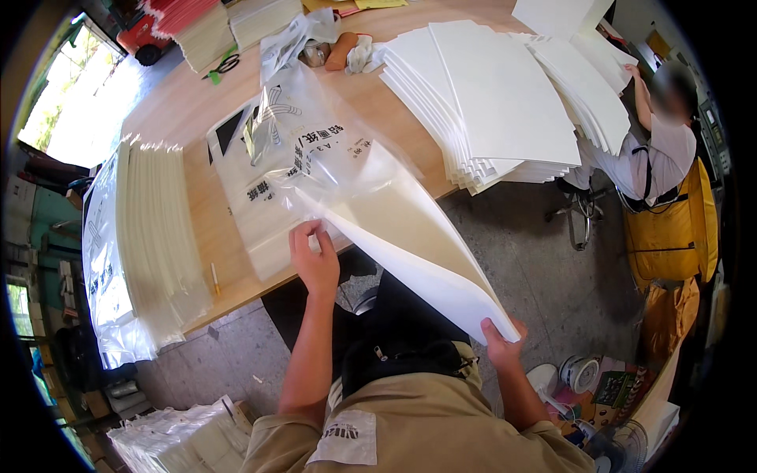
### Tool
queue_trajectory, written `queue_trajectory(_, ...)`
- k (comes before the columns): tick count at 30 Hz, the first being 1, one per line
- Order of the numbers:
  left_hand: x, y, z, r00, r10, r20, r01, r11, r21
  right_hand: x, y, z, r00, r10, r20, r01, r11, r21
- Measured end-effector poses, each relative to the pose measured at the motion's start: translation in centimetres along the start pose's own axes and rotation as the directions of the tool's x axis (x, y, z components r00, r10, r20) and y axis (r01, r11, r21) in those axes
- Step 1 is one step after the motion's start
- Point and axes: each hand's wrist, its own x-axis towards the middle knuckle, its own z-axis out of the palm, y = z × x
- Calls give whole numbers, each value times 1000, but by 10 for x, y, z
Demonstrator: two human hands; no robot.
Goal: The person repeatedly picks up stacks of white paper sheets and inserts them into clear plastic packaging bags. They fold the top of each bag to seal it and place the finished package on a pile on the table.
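Note:
A curved stack of white paper sheets (426, 272) reaches from the table edge toward my right side. My right hand (502, 340) grips its near corner, thumb on top. The far end of the stack lies inside the mouth of a clear plastic bag (272, 209) with dark printing, flat on the table. At the bag's near edge, my left hand (313, 256) has its fingers curled in a pinch on the plastic, beside the stack's left edge.
Fanned white paper piles (505, 102) overhang the table's right side. A row of filled clear bags (150, 229) stands at left. Scissors (223, 68), a tape roll (341, 52) and paper stacks (197, 35) lie farther back. A person (654, 142) sits at right, handling paper.

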Motion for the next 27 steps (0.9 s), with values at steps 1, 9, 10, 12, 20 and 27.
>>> queue_trajectory(1, -2, 1, -2, 998, 58, -10, -58, 998, 14, 1, 0, 1, 1000, -20, 0, 20, 1000, 2)
queue_trajectory(9, -32, 15, -37, 923, 338, 182, -323, 940, -107, 3, 6, 5, 1000, 23, -22, -22, 999, 28)
queue_trajectory(10, -33, 17, -40, 876, 441, 196, -413, 895, -169, 3, 6, 4, 999, 32, -12, -31, 999, 20)
queue_trajectory(12, -34, 25, -46, 879, 398, 264, -369, 917, -154, 6, 3, 6, 1000, 23, -11, -23, 999, 40)
queue_trajectory(20, -24, 64, -59, 911, 322, 258, -352, 933, 76, 12, -8, 11, 999, -35, 27, 34, 999, 23)
queue_trajectory(27, 22, 96, -34, 812, 446, 376, -513, 853, 96, 19, -3, 18, 964, -265, 29, 264, 964, 26)
